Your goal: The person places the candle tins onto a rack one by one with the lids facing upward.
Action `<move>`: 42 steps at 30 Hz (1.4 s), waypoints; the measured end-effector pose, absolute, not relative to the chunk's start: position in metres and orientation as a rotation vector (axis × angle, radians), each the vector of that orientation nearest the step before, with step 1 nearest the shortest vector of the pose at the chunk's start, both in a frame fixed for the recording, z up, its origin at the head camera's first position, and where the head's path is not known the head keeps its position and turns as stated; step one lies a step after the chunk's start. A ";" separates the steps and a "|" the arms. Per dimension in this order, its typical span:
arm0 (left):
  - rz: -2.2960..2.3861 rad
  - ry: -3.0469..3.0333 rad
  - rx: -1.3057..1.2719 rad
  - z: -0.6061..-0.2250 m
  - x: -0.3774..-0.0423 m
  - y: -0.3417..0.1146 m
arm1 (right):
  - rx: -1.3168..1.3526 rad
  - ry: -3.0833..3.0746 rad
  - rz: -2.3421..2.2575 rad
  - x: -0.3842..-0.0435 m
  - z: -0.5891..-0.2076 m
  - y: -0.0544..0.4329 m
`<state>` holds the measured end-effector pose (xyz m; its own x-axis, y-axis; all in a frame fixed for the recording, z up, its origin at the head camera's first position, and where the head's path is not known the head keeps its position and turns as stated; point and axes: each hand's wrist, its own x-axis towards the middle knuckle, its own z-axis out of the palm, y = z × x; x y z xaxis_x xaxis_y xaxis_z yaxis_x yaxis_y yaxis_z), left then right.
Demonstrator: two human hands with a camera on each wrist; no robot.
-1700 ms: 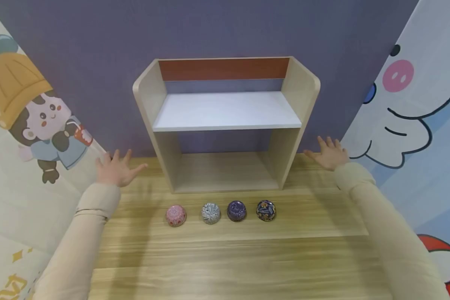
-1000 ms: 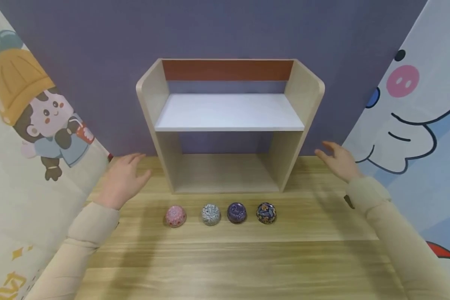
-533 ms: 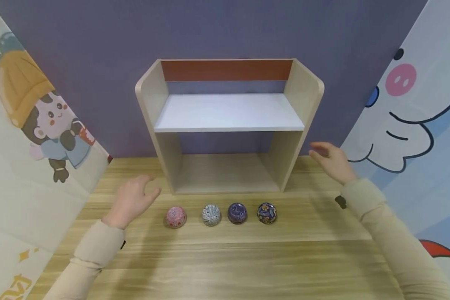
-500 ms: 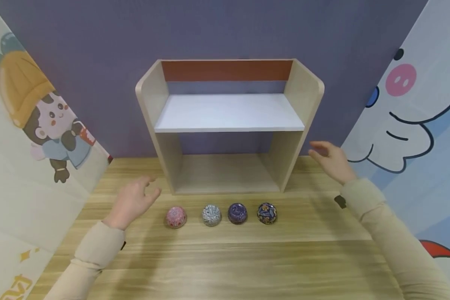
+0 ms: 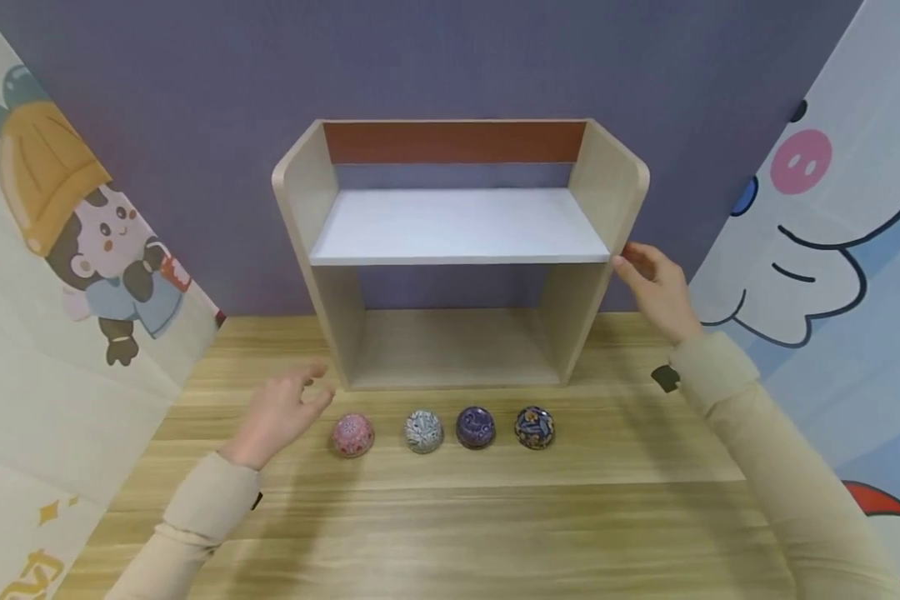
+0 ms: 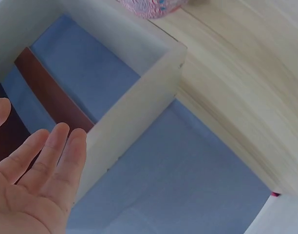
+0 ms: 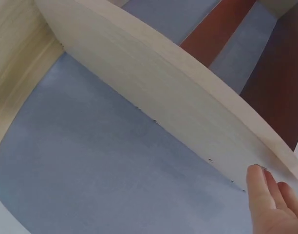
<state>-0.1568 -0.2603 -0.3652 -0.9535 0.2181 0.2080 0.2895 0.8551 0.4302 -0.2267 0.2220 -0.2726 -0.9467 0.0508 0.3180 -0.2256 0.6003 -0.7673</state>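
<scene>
In the head view, a small two-tier shelf unit stands at the back of the wooden table. My right hand is at its right side panel, thumb by the front edge and fingertips at the outer face; the right wrist view shows the fingers fairly straight there. My left hand hovers left of a pink patterned round tin, fingers loosely bent, holding nothing. To the right of that tin lie a white-and-grey patterned tin, a purple one and a dark floral one.
The wooden tabletop spreads in front of the tins. A blue-grey backdrop rises behind the shelf unit. Printed cartoon panels slant along both sides, a capped figure left and a pig-nosed character right.
My right hand has moved left and up from beside the shelf unit to its side panel. My left hand has come down and right, nearer the pink tin. The tins have not moved.
</scene>
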 end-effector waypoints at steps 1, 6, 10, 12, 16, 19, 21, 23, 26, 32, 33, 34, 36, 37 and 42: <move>-0.707 -2.877 -0.394 -0.367 -0.158 -0.257 | 0.145 -2.524 1.273 -0.231 -0.272 0.223; -0.709 -2.842 -0.399 -0.373 -0.163 -0.240 | 0.140 -2.527 1.264 -0.257 -0.273 0.228; -0.732 -2.800 -0.402 -0.373 -0.167 -0.224 | 0.105 -2.516 1.276 -0.278 -0.271 0.232; -0.762 -2.786 -0.402 -0.371 -0.169 -0.216 | 0.101 -2.512 1.289 -0.287 -0.271 0.234; -0.802 -2.752 -0.422 -0.366 -0.168 -0.210 | 0.087 -2.503 1.306 -0.292 -0.268 0.232; -0.816 -2.751 -0.428 -0.362 -0.168 -0.206 | 0.081 -2.505 1.300 -0.297 -0.268 0.230; -0.818 -2.759 -0.432 -0.359 -0.168 -0.203 | 0.088 -2.503 1.295 -0.300 -0.268 0.229; -0.820 -2.760 -0.440 -0.358 -0.169 -0.200 | 0.099 -2.497 1.295 -0.302 -0.268 0.229; -0.835 -2.751 -0.445 -0.355 -0.170 -0.196 | 0.119 -2.495 1.314 -0.305 -0.267 0.229; -0.901 -2.730 -0.418 -0.353 -0.170 -0.194 | 0.119 -2.523 1.309 -0.305 -0.268 0.229; -0.912 -2.721 -0.410 -0.354 -0.170 -0.194 | 0.113 -2.526 1.305 -0.304 -0.268 0.228; -0.916 -2.704 -0.407 -0.354 -0.170 -0.195 | 0.109 -2.525 1.300 -0.304 -0.269 0.228; -0.911 -2.662 -0.416 -0.356 -0.172 -0.197 | 0.104 -2.516 1.293 -0.304 -0.269 0.228; -0.903 -2.646 -0.430 -0.358 -0.173 -0.198 | 0.102 -2.514 1.292 -0.305 -0.269 0.229; -0.791 -2.635 -0.586 -0.368 -0.178 -0.210 | 0.104 -2.500 1.288 -0.304 -0.269 0.231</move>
